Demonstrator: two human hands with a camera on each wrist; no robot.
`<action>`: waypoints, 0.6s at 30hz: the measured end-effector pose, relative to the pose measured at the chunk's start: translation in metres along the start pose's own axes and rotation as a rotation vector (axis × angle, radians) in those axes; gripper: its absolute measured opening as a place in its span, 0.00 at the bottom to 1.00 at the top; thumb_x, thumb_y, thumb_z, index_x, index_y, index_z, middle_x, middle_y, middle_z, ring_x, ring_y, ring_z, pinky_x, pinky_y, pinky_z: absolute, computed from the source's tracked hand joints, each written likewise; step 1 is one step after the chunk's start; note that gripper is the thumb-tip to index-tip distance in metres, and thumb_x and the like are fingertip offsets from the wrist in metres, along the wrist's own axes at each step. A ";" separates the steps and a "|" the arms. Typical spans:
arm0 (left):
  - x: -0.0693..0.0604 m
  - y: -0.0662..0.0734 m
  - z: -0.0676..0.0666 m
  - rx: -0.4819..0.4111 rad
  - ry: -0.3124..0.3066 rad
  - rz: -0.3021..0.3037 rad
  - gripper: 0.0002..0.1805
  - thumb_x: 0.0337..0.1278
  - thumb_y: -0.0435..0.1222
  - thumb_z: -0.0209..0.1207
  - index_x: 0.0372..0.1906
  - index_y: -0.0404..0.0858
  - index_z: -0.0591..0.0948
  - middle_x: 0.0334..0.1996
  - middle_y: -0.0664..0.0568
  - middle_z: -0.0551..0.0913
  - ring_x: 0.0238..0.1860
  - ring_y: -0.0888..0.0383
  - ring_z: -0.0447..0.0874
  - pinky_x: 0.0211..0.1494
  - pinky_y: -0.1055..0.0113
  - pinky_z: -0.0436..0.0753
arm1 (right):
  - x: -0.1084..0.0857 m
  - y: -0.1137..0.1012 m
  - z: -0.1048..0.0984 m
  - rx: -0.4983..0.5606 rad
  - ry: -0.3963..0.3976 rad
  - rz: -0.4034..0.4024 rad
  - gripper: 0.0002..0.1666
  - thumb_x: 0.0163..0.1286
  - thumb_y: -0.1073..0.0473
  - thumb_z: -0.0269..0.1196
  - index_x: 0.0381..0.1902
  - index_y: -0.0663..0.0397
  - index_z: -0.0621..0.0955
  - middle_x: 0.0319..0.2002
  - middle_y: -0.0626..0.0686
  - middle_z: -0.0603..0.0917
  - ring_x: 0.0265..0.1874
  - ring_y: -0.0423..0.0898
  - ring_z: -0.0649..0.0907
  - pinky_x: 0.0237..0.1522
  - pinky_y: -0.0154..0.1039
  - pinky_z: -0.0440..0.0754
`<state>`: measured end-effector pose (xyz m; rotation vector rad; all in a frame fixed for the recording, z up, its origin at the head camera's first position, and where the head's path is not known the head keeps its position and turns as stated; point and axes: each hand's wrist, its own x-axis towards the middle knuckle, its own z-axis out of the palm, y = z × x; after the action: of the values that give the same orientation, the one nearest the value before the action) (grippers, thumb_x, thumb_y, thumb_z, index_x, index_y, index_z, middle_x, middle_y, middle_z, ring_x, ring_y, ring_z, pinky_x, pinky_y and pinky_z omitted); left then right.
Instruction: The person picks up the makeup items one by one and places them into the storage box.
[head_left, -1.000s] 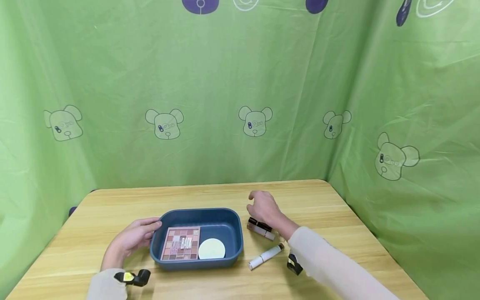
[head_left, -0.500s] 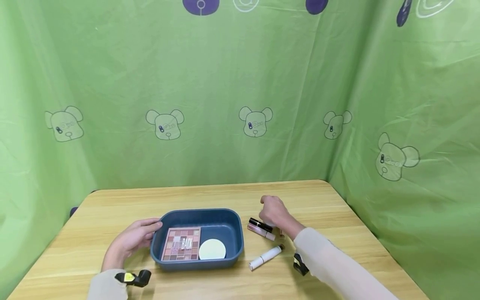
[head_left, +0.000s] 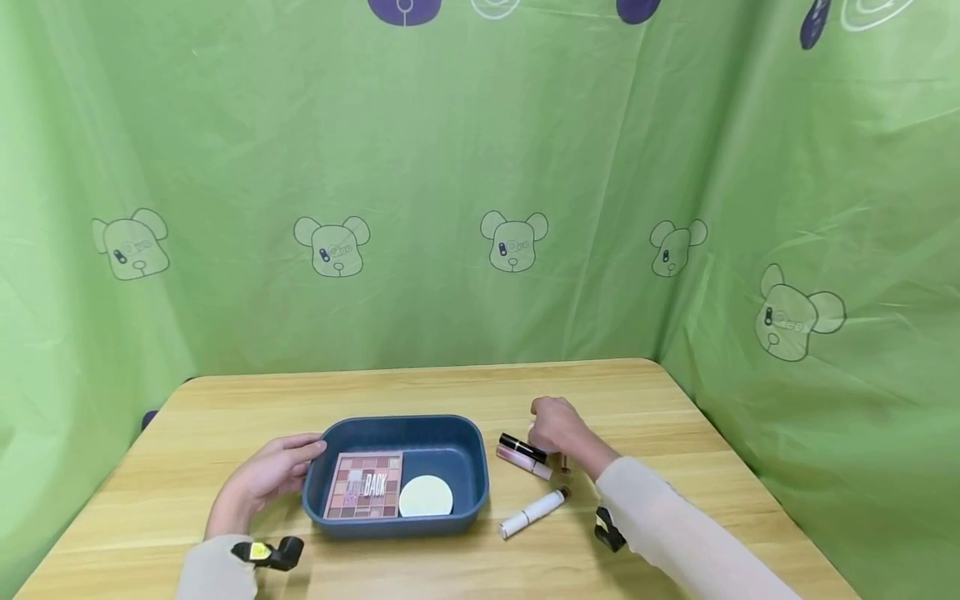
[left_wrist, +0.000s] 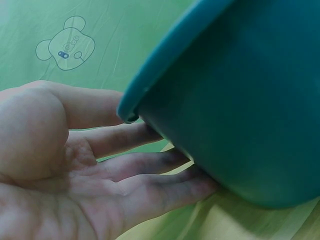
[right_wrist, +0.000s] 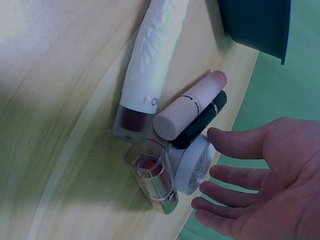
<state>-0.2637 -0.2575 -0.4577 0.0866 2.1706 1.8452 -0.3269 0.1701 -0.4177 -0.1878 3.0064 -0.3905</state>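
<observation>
My left hand (head_left: 273, 471) holds the left end of a blue rectangular storage bin (head_left: 470, 492), thumb at the rim and fingers against the outer wall. Inside lie an eyeshadow palette (head_left: 363, 486) and a round white compact (head_left: 426, 497). My right hand (right_wrist: 280, 182) is beside a small white round case with a patterned face (right_wrist: 195, 166); its fingers are extended and loosely bent around the near edge, and contact is unclear. Close by are a clear-capped lipstick (right_wrist: 157, 182), a black tube (right_wrist: 202, 120), a pink lip gloss tube (right_wrist: 185, 110) and a larger white tube (right_wrist: 150, 65).
The wooden table (head_left: 420, 575) has green curtains (head_left: 420, 167) behind it and at its sides. The larger white tube (head_left: 533, 513) lies apart, nearer the front. The black tube (head_left: 523, 447) and pink tube lie side by side right of the bin.
My right hand has moved to the right and slightly nearer, from above the black and pink tubes to the white round case. My left hand and the bin stay in place.
</observation>
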 end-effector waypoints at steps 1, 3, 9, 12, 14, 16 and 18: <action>0.000 0.000 0.000 0.001 0.005 -0.002 0.35 0.77 0.41 0.52 0.73 0.19 0.59 0.66 0.26 0.72 0.64 0.37 0.79 0.61 0.52 0.85 | 0.000 0.000 0.000 -0.007 -0.004 -0.004 0.33 0.54 0.68 0.62 0.61 0.69 0.77 0.58 0.66 0.82 0.62 0.65 0.76 0.69 0.57 0.76; 0.000 0.000 0.000 0.002 0.008 -0.005 0.35 0.77 0.40 0.52 0.73 0.19 0.59 0.66 0.26 0.73 0.64 0.37 0.79 0.61 0.52 0.86 | 0.000 0.001 -0.001 -0.031 -0.009 -0.017 0.33 0.53 0.67 0.62 0.60 0.70 0.78 0.57 0.66 0.83 0.62 0.66 0.77 0.69 0.57 0.76; 0.000 0.001 -0.001 0.002 -0.011 0.005 0.35 0.77 0.41 0.51 0.73 0.18 0.57 0.66 0.25 0.72 0.64 0.37 0.79 0.61 0.52 0.86 | 0.001 0.003 -0.001 -0.074 -0.006 -0.048 0.28 0.53 0.66 0.63 0.55 0.70 0.81 0.52 0.64 0.86 0.58 0.65 0.79 0.66 0.55 0.78; 0.000 0.001 -0.001 0.000 -0.015 0.007 0.36 0.77 0.41 0.51 0.73 0.18 0.57 0.66 0.25 0.72 0.64 0.37 0.79 0.61 0.52 0.86 | 0.001 0.004 0.000 -0.078 0.001 -0.056 0.27 0.53 0.66 0.63 0.53 0.69 0.83 0.50 0.63 0.87 0.56 0.64 0.80 0.64 0.55 0.80; 0.000 0.001 -0.001 0.000 -0.010 0.004 0.35 0.77 0.41 0.51 0.73 0.18 0.57 0.66 0.25 0.72 0.63 0.37 0.80 0.61 0.52 0.86 | 0.001 0.004 -0.001 -0.076 0.006 -0.058 0.26 0.52 0.67 0.63 0.52 0.69 0.83 0.49 0.62 0.87 0.54 0.64 0.80 0.63 0.54 0.81; 0.000 0.000 0.000 -0.003 -0.003 -0.003 0.35 0.77 0.40 0.51 0.73 0.18 0.58 0.66 0.25 0.72 0.63 0.37 0.80 0.60 0.53 0.86 | 0.000 0.003 -0.002 -0.072 0.007 -0.057 0.27 0.52 0.67 0.64 0.52 0.68 0.84 0.49 0.62 0.87 0.54 0.63 0.81 0.62 0.54 0.81; 0.001 0.000 -0.001 -0.002 -0.003 -0.001 0.35 0.77 0.40 0.51 0.73 0.18 0.58 0.66 0.25 0.73 0.63 0.38 0.80 0.60 0.53 0.86 | 0.000 0.003 -0.003 -0.065 0.009 -0.056 0.27 0.52 0.66 0.64 0.53 0.68 0.84 0.49 0.62 0.87 0.53 0.64 0.81 0.62 0.55 0.82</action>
<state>-0.2647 -0.2579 -0.4580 0.0871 2.1663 1.8457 -0.3274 0.1738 -0.4160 -0.2768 3.0300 -0.2994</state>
